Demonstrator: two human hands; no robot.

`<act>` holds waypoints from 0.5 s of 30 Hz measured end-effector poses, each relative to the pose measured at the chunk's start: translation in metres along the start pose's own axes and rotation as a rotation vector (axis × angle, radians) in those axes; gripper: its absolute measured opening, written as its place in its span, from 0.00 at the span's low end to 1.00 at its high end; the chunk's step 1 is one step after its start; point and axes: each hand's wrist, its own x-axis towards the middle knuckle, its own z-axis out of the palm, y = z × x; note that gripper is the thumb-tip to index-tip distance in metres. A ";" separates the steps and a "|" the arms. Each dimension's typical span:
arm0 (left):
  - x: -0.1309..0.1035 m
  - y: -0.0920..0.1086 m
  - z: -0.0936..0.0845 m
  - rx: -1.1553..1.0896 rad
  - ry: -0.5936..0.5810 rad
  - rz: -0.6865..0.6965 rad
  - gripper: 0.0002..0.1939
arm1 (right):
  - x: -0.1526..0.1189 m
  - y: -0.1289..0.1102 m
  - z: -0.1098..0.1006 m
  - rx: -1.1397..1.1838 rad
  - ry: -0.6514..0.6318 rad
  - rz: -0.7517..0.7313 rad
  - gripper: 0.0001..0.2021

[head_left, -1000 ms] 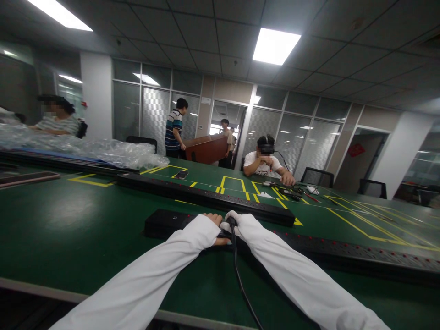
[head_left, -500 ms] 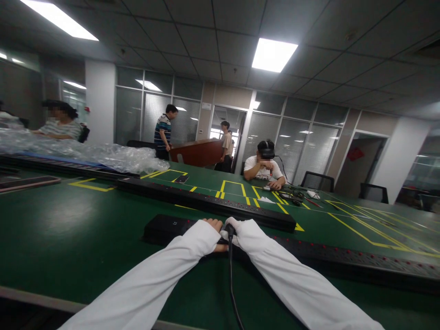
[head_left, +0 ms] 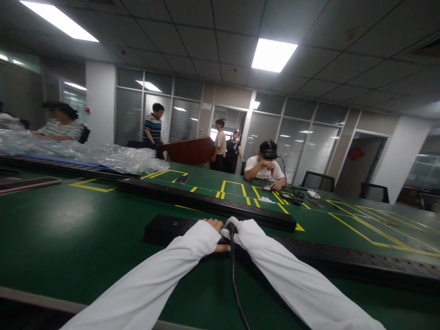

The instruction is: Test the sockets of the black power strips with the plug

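Observation:
A long black power strip (head_left: 161, 229) with rows of outlets and red dots lies across the green table in front of me. My left hand (head_left: 215, 226) is wrapped over it, fingers on the far side and thumb along the near edge. Beside it, my right hand (head_left: 235, 223), in a white glove, grips a black power plug (head_left: 232, 228) at the strip's top. The plug's cord (head_left: 234, 279) runs down toward me. My hands hide the plug's prongs and the outlet beneath, so I cannot tell how deep it sits.
A second black power strip (head_left: 206, 200) lies just beyond. Clear plastic wrap (head_left: 103, 153) is heaped at left, and a phone (head_left: 182, 179) lies farther back. A person (head_left: 264, 167) sits opposite near cables and a white mouse (head_left: 313, 195). Behind, people carry a brown wooden panel (head_left: 187, 150).
The plug and its cord have shifted slightly right in my right hand; my left hand stays put. In the background, the people with the panel have moved left, and another person shows in the doorway.

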 end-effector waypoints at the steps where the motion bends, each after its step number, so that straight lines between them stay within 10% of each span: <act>1: 0.000 0.000 0.000 -0.002 0.000 -0.005 0.32 | -0.002 0.000 -0.001 -0.005 0.007 -0.017 0.18; 15: -0.001 0.002 -0.003 0.022 0.032 0.027 0.31 | -0.001 0.004 -0.002 0.075 -0.037 -0.056 0.20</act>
